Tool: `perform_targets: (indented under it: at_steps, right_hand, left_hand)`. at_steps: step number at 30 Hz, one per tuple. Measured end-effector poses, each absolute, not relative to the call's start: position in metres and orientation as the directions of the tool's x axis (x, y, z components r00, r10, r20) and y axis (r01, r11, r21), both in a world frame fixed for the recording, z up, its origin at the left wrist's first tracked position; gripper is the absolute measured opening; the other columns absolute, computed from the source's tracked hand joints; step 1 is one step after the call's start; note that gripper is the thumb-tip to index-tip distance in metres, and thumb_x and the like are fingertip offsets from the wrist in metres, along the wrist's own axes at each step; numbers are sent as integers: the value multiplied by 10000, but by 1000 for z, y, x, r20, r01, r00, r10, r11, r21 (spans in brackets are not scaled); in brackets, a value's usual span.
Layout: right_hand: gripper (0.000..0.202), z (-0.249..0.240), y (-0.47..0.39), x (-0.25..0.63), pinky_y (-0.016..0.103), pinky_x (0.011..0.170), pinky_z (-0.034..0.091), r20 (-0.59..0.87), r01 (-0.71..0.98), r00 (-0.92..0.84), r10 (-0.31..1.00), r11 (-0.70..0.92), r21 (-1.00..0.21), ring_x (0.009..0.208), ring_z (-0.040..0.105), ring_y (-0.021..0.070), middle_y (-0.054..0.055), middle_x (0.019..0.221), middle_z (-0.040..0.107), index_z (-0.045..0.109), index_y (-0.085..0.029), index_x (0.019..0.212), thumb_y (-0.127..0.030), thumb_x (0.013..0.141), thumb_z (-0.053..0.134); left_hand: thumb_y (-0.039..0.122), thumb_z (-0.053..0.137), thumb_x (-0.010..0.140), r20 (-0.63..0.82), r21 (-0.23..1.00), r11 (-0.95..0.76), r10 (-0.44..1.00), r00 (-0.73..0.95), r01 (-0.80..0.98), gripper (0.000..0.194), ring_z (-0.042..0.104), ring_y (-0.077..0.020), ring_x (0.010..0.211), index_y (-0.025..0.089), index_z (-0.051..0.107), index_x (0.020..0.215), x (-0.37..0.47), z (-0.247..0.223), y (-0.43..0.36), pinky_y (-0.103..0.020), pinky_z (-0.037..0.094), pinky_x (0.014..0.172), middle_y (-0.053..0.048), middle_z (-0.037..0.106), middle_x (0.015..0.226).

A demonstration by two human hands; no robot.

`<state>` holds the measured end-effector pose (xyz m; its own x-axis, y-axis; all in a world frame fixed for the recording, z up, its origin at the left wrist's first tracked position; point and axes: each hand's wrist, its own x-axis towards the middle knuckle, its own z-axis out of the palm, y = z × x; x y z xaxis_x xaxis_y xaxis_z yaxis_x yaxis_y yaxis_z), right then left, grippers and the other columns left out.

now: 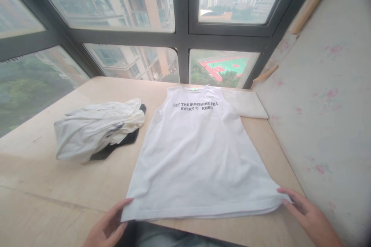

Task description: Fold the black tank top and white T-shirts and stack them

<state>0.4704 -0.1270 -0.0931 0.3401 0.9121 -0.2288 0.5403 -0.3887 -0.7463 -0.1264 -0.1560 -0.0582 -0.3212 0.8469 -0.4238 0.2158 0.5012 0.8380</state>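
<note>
A white sleeveless shirt (203,154) lies spread flat on the wooden surface (34,173), its neckline toward the window and dark lettering across the chest. My left hand (111,224) pinches the hem's left corner between thumb and fingers. At the opposite hem corner, my right hand (307,214) has the fabric between its thumb and fingers, lifting it slightly. The hem runs between both hands near the front edge, with mild wrinkles in the lower part.
Left of the shirt is a loose pile of white clothes (95,127) over a black cloth (116,146). A folded white cloth (249,104) lies at the back right, partly beneath the shirt. Windows (181,38) rise behind; a flowered wall (324,104) borders the right.
</note>
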Motion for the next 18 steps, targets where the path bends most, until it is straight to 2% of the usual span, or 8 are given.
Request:
perform_targets:
  at_steps: [3, 8, 13, 18]
  right_hand:
    - [468, -94, -128, 468, 293, 771, 602, -207, 536, 324, 923, -360, -764, 998, 722, 288, 66, 1089, 759, 788, -231, 976, -527, 629, 684]
    - [457, -91, -128, 472, 358, 795, 598, -298, 557, 396, 869, -485, -674, 1054, 703, 323, 42, 1089, 761, 788, -279, 972, -594, 674, 641]
    - [334, -89, -119, 470, 380, 716, 581, -219, 638, 389, 895, -433, -636, 887, 726, 324, 36, 910, 773, 774, -310, 861, -543, 689, 608]
    - [338, -76, -108, 457, 353, 614, 540, -150, 703, 394, 907, -402, -587, 744, 711, 305, 40, 811, 759, 757, -297, 828, -560, 710, 579]
  left_hand:
    - [626, 803, 548, -433, 810, 528, 832, -347, 256, 636, 665, -347, 1156, 225, 774, 1040, -120, -48, -155, -431, 535, 1010, -89, 743, 1167]
    - [645, 681, 695, -389, 780, 513, 846, -364, 359, 586, 641, -323, 1198, 225, 757, 1096, -118, -47, -157, -450, 444, 1108, -72, 728, 1204]
    - [603, 662, 735, -374, 788, 494, 858, -352, 367, 536, 664, -306, 1146, 205, 742, 1085, -118, -53, -157, -411, 507, 1040, -82, 736, 1164]
    - [493, 678, 660, -358, 761, 497, 857, -370, 417, 463, 699, -289, 1057, 206, 738, 1018, -119, -56, -151, -360, 560, 930, -70, 758, 1081]
